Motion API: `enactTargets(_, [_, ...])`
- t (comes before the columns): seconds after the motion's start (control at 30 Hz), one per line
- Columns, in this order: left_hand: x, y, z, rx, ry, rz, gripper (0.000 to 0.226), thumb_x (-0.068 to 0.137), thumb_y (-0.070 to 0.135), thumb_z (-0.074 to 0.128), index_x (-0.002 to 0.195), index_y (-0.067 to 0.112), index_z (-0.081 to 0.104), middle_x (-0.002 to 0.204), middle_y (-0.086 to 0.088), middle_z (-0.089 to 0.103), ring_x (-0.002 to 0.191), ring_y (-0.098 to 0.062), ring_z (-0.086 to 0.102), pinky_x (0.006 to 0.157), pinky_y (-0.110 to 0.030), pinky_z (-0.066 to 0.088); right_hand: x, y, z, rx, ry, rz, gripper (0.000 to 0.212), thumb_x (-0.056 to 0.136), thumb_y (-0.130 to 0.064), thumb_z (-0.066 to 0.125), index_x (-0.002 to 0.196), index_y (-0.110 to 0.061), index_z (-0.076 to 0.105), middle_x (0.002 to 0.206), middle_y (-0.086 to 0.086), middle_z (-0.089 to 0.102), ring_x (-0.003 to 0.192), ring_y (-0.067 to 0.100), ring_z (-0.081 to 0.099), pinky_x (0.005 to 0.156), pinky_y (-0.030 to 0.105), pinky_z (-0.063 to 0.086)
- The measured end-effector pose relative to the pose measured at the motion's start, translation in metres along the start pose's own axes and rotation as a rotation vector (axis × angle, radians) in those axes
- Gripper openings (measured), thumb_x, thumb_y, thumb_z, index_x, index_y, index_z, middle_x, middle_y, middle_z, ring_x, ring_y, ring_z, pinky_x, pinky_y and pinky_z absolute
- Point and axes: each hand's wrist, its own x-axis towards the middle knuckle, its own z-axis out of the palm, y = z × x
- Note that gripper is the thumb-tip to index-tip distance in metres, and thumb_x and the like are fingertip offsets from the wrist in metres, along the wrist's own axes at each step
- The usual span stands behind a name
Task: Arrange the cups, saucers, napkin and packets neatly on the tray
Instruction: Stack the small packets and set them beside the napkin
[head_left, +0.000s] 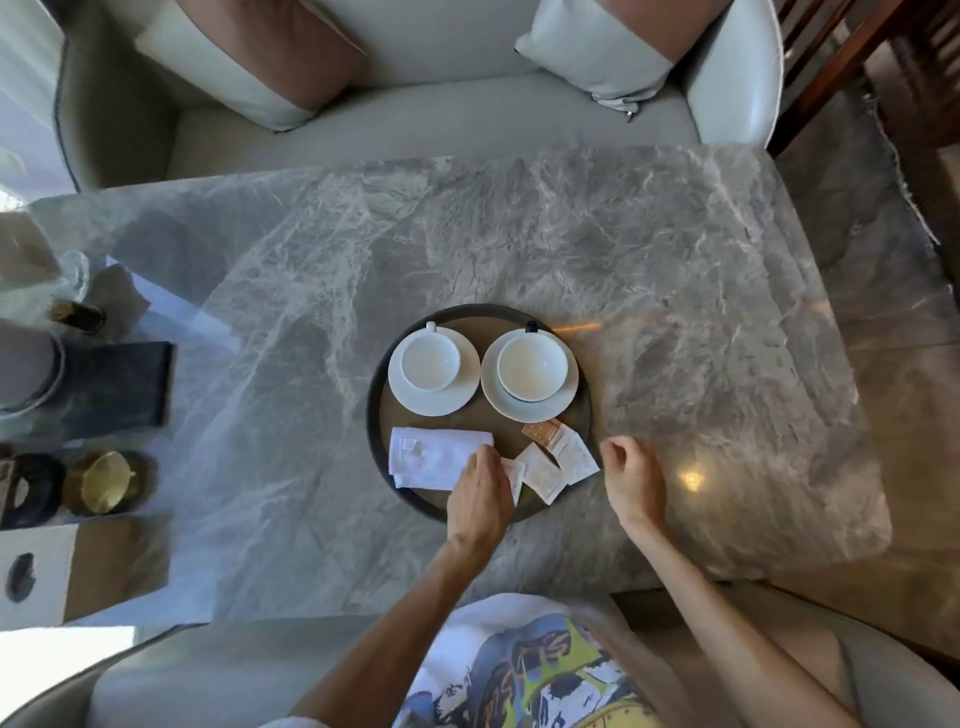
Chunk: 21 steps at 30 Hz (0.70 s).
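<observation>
Over tray (372, 415), left hand (480, 493) palm-down; right hand (631, 475) loosely curled

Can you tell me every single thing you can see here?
tray: one, dark, round, middle of the table
saucers: two, white, side by side on the tray's far half
cups: two, white, empty, one on each saucer
napkin: one, white, folded, tray's near left
packets: several, white plus one orange, tray's near right
table: one, grey marble
sofa: one, pale, beyond the table
cushions: two, brown and pale, on the sofa
black folder: one, far left of view
gold bowl: one, far left of view
left hand: one, fingertips at the napkin and packets
right hand: one, loosely curled, empty, right of the tray
</observation>
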Motion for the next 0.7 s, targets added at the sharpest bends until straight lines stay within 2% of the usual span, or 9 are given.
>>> enactTargets(0.1, [-0.009, 0.018, 0.025, 0.021, -0.031, -0.111, 0.015, 0.099, 0.016, 0.038, 0.108, 0.008, 0.047, 0.110, -0.013, 0.057, 0.100, -0.035, 0.056, 0.076, -0.044, 0.044, 0.012, -0.009, 0.003, -0.062, -0.139, -0.087, 0.021, 0.095, -0.023, 0.060, 0.113, -0.016, 0.067, 0.114, 0.009, 0.063, 0.108, 0.026, 0.060, 0.087, 0.034, 0.047])
enactTargets(0.23, [-0.015, 0.033, 0.053, 0.197, -0.088, -0.156, 0.042, 0.091, 0.007, 0.047, 0.132, 0.016, 0.045, 0.136, -0.012, 0.047, 0.124, -0.035, 0.044, 0.095, -0.043, 0.045, 0.026, -0.023, 0.015, -0.224, -0.228, -0.239, 0.033, 0.096, -0.022, 0.058, 0.128, -0.013, 0.061, 0.124, 0.010, 0.058, 0.117, 0.026, 0.056, 0.091, 0.036, 0.047])
enactTargets(0.3, [-0.013, 0.041, 0.064, 0.229, -0.076, -0.151, 0.051, 0.092, 0.011, 0.048, 0.141, 0.020, 0.038, 0.148, -0.012, 0.037, 0.136, -0.034, 0.033, 0.104, -0.045, 0.039, 0.031, -0.026, 0.022, -0.290, -0.266, -0.270, 0.036, 0.095, -0.026, 0.059, 0.128, -0.012, 0.059, 0.126, 0.009, 0.056, 0.117, 0.027, 0.056, 0.092, 0.036, 0.047])
enactTargets(0.37, [-0.009, 0.045, 0.073, 0.209, -0.102, -0.202, 0.061, 0.095, 0.016, 0.047, 0.150, 0.026, 0.023, 0.159, -0.011, 0.019, 0.146, -0.034, 0.018, 0.112, -0.048, 0.028, 0.031, -0.025, 0.029, -0.381, -0.275, -0.297, 0.041, 0.093, -0.032, 0.060, 0.129, -0.015, 0.057, 0.126, 0.008, 0.055, 0.117, 0.028, 0.053, 0.093, 0.038, 0.046])
enactTargets(0.43, [-0.005, 0.044, 0.082, 0.193, -0.133, -0.261, 0.067, 0.097, 0.024, 0.047, 0.153, 0.031, 0.012, 0.163, -0.009, 0.007, 0.150, -0.032, 0.006, 0.115, -0.053, 0.021, 0.030, -0.024, 0.036, -0.440, -0.257, -0.288, 0.043, 0.091, -0.035, 0.060, 0.131, -0.019, 0.056, 0.126, 0.006, 0.054, 0.116, 0.030, 0.049, 0.093, 0.040, 0.044])
enactTargets(0.5, [-0.003, 0.041, 0.089, 0.219, -0.149, -0.281, 0.066, 0.099, 0.031, 0.045, 0.154, 0.035, 0.008, 0.164, -0.010, 0.001, 0.152, -0.030, -0.003, 0.115, -0.057, 0.018, 0.030, -0.023, 0.042, -0.394, -0.212, -0.252, 0.038, 0.090, -0.033, 0.061, 0.127, -0.024, 0.059, 0.124, 0.005, 0.056, 0.113, 0.032, 0.049, 0.092, 0.040, 0.041])
enactTargets(0.57, [-0.005, 0.038, 0.095, 0.245, -0.139, -0.255, 0.063, 0.099, 0.032, 0.045, 0.152, 0.038, 0.011, 0.164, -0.012, 0.003, 0.152, -0.031, -0.002, 0.114, -0.057, 0.018, 0.032, -0.023, 0.045, -0.311, -0.182, -0.207, 0.033, 0.089, -0.028, 0.063, 0.122, -0.030, 0.064, 0.119, 0.004, 0.060, 0.110, 0.034, 0.048, 0.093, 0.039, 0.039])
enactTargets(0.7, [-0.013, 0.031, 0.100, 0.319, -0.018, -0.174, 0.062, 0.093, 0.017, 0.053, 0.145, 0.035, 0.025, 0.156, -0.010, 0.023, 0.144, -0.034, 0.020, 0.108, -0.050, 0.031, 0.035, -0.022, 0.050, -0.179, -0.204, -0.136, 0.023, 0.091, -0.022, 0.063, 0.109, -0.030, 0.073, 0.115, 0.006, 0.062, 0.107, 0.033, 0.048, 0.094, 0.036, 0.040])
